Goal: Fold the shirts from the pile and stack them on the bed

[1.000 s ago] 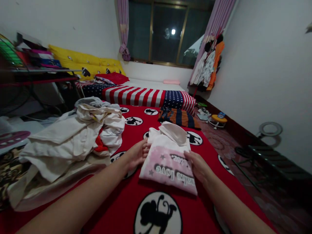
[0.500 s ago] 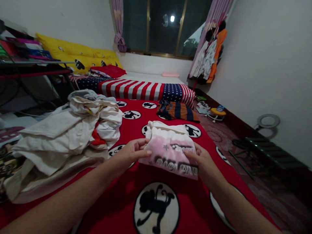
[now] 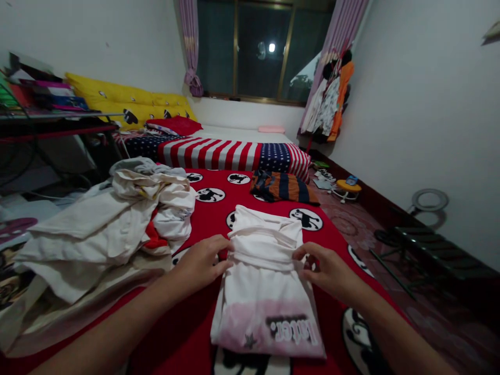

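A white and pink garment [image 3: 265, 291] with dark lettering lies folded lengthwise on the red bedspread [image 3: 219, 208] in front of me. My left hand [image 3: 205, 260] pinches its left edge at a fold across the middle. My right hand [image 3: 326, 268] grips the right edge of the same fold, fingers curled on the cloth. The pink printed end lies nearest me, the white end points toward the window.
A heap of white and cream clothes [image 3: 113, 219] covers the bed's left side. A folded orange and navy striped garment [image 3: 283, 188] lies beyond. A stars-and-stripes blanket [image 3: 234, 152] and yellow pillows [image 3: 128, 101] sit farther back. Floor with a black rack [image 3: 437, 252] lies right.
The garment has been turned over and laid out longer toward me, pink printed end now near. Both hands shifted from its sides to a fold across the middle.
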A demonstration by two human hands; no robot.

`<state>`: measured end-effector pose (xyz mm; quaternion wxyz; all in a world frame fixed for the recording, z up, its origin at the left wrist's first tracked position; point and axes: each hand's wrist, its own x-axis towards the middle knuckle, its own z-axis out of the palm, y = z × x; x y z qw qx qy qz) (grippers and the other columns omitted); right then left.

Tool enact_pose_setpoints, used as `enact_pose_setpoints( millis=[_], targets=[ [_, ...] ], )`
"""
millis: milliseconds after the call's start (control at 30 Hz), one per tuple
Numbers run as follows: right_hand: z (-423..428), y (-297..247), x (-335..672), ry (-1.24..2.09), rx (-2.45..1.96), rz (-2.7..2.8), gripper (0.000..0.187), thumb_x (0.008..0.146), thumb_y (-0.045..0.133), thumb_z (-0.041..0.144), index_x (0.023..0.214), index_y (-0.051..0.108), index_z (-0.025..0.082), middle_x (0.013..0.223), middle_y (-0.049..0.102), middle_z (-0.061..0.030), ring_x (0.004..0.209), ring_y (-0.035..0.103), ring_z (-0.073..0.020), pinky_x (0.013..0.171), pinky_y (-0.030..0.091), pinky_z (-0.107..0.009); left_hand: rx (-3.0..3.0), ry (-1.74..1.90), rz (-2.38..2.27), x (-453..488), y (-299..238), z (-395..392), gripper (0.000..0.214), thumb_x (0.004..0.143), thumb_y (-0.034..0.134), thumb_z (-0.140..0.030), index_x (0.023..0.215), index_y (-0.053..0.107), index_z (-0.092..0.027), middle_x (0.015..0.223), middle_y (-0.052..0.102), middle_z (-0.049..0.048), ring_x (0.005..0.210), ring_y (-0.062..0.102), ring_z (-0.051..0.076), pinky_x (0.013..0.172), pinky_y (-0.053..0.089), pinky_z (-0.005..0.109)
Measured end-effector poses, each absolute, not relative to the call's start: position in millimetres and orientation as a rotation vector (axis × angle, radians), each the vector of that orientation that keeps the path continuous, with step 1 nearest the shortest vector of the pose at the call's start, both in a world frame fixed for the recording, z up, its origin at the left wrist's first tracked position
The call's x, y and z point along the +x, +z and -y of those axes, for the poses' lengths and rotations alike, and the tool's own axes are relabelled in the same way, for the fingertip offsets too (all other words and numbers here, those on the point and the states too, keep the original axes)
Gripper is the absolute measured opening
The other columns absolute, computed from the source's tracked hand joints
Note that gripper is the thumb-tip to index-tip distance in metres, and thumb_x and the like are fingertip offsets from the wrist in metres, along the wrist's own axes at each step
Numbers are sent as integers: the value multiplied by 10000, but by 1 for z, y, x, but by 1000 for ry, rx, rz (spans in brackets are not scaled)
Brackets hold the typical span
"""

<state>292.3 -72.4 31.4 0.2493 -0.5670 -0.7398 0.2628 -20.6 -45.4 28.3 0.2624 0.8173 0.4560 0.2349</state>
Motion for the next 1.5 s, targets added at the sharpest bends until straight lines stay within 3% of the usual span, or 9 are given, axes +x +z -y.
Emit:
enact_pose_setpoints(
  millis=[100,233,500,733,900,1000,1167,1333,1500],
  targets=[
    [63,12,283,669,-1493,2053,279,652,581,107,904,617,222,796,585,16,648,530,-133,586,410,-236,2276,691,-1152,-12,11,34,307,717,665,-187,1022,660,-223,1061,617,46,965,591,200,855,438,281],
    [64,-10,277,521,-1424,2037,130,772,575,191,889,624,222,856,577,-6,655,518,-132,632,411,-261,2274,774,-1216,-6,-4,34,283,764,650,-218,1046,664,-239,1097,596,56,1032,578,214,877,441,291],
    [39,32,280,773,-1223,1696,157,821,579,337,766,607,193,806,622,-30,793,582,-169,726,444,-273,1790,997,-1096,-1,24,10,104,797,592,-267,827,632,-175,801,641,23,771,596,165,739,455,265],
    [-6,14,272,1056,-1252,1054,345,605,724,466,730,566,186,550,504,58,451,413,-93,434,314,-215,1089,1076,-933,19,23,-34,340,604,740,-366,818,579,-157,667,576,-21,541,524,87,532,427,190],
    [-12,-5,283,632,-1417,1247,358,719,623,485,906,606,180,847,672,-48,688,609,-168,548,433,-245,1293,1233,-1251,12,-3,-51,429,634,721,-433,952,600,-172,863,658,42,683,609,139,529,458,198],
    [-5,7,296,571,-1740,1513,399,815,503,565,741,610,187,652,656,-47,552,596,-161,475,391,-239,1592,1010,-1503,1,2,-48,422,711,622,-573,783,636,-157,700,655,44,570,594,151,448,416,201],
    [5,22,300,1064,-1896,1770,537,809,484,632,515,539,186,437,573,-33,352,477,-115,374,299,-220,1556,394,-1485,1,16,-32,627,686,528,-744,495,580,-148,456,585,58,381,526,159,376,364,233],
    [7,27,286,1029,-1448,1556,300,718,678,447,650,595,167,560,628,-8,442,537,-100,416,365,-194,1686,852,-1206,14,12,-25,350,647,728,-440,821,725,-135,761,717,35,671,653,196,556,466,227],
    [-4,22,282,725,-1205,1093,316,659,718,359,881,570,190,822,667,-14,676,643,-129,619,519,-241,1476,1237,-1089,28,0,-32,443,681,718,-343,1061,634,-131,990,698,85,888,661,215,728,519,268]
  ],
)
